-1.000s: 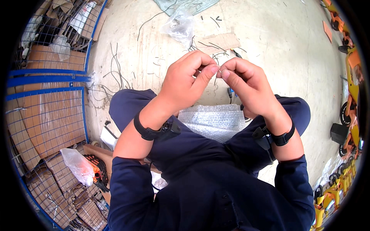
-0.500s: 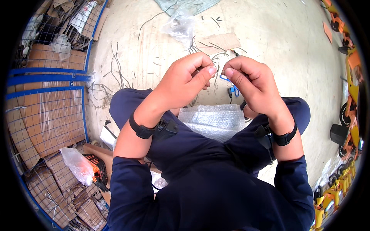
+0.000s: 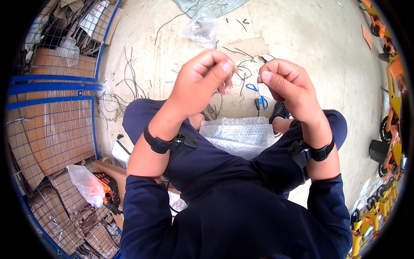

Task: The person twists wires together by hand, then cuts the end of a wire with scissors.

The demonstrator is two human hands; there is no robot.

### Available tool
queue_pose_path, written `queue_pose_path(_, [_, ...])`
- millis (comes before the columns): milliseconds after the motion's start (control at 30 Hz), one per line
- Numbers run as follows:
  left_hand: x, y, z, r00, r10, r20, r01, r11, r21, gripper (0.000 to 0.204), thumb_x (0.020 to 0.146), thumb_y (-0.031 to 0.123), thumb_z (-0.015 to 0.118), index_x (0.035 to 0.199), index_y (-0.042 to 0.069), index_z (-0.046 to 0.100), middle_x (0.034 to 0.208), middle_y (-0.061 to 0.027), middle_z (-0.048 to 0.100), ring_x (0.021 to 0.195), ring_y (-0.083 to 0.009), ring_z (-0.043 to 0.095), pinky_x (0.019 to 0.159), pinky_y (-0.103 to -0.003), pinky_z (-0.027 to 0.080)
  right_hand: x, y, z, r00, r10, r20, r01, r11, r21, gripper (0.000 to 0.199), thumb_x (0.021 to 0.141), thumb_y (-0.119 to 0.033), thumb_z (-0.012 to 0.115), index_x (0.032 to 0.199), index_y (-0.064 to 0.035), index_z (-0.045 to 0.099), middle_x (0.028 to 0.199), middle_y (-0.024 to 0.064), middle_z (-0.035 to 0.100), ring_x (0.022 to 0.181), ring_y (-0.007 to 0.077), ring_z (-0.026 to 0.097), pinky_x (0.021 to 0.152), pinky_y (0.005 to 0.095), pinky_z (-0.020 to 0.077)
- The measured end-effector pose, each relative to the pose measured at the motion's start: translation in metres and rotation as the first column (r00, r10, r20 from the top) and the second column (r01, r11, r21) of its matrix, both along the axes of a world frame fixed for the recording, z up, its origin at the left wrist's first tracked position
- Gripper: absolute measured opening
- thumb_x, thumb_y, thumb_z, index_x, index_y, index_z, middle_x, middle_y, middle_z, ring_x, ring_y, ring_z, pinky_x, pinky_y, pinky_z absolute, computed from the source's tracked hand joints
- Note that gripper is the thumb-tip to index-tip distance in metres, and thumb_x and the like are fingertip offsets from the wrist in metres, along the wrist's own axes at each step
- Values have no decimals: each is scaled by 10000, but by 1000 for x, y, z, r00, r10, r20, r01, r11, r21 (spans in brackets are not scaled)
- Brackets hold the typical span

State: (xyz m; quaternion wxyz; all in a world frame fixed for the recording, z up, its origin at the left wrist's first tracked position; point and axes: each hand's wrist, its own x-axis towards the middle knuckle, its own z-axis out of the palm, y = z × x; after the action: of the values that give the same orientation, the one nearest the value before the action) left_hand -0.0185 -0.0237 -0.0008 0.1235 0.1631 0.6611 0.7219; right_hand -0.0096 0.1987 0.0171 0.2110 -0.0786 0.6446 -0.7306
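My left hand (image 3: 200,84) is raised over the floor, thumb pressed toward its curled fingers. Its fingertips are blurred, and whatever they pinch is too small to make out. Apart from it, my right hand (image 3: 288,86) pinches thumb against forefinger, with a tiny pale bit showing at the tips that I cannot name. Below the gap between the hands lie blue-handled scissors (image 3: 264,102) on the floor, beside a small blue and black connector-like piece (image 3: 257,102). Thin dark wire pieces (image 3: 245,71) lie scattered beyond my hands.
Bubble wrap (image 3: 237,134) lies between my crossed legs. Farther off are a flat cardboard piece (image 3: 246,46) and a clear plastic bag (image 3: 202,30). On the left stands a blue mesh cage (image 3: 54,88) full of cardboard; yellow and orange wheeled items (image 3: 390,116) line the right.
My hands have moved apart: the left shifted left and slightly up, the right shifted right. More of the scissors now shows between them.
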Motion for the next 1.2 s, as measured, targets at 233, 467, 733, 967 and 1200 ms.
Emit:
queue_pose_path(233, [-3,14,-14,948,29,-316,-93,977,-190,271,884,122,631,1116,-8,576,1019,-68,631,991,-162,579,884,-293,455,-4,2,-12,973,45,227,26,953,-301,179,928,-186,542,896,-27,617,641,-47,473,562,33,382,489,200,324])
queue_pose_path(467, [-3,7,-8,994,-12,106,27,990,-138,148,874,80,645,983,-20,630,883,-39,643,827,-90,592,765,-232,481,-5,-1,-22,947,-92,-308,152,973,176,121,918,-120,566,931,-19,630,771,1,595,704,74,528,647,217,429])
queue_pose_path(733, [-3,-3,-2,991,-48,124,55,997,-51,129,876,82,645,952,-22,634,856,-30,633,789,-76,573,731,-226,478,4,-2,-6,975,45,-219,-18,992,123,169,948,-150,544,942,-8,636,813,26,619,776,94,557,708,236,449])
queue_pose_path(967, [-13,-13,-3,1000,16,17,-11,960,-279,127,870,87,652,940,-19,655,822,-26,640,776,-80,564,713,-232,465,-2,10,0,990,122,-65,-131,979,-154,210,958,-156,515,921,14,631,593,4,504,474,43,391,423,188,313])
queue_pose_path(1200, [-29,-46,-10,990,132,40,-109,927,-358,138,875,110,640,929,-14,665,815,-37,649,744,-92,565,697,-240,464,-9,35,-1,985,169,33,-123,824,-553,244,955,-169,484,876,40,582,562,-28,373,444,37,301,342,184,234])
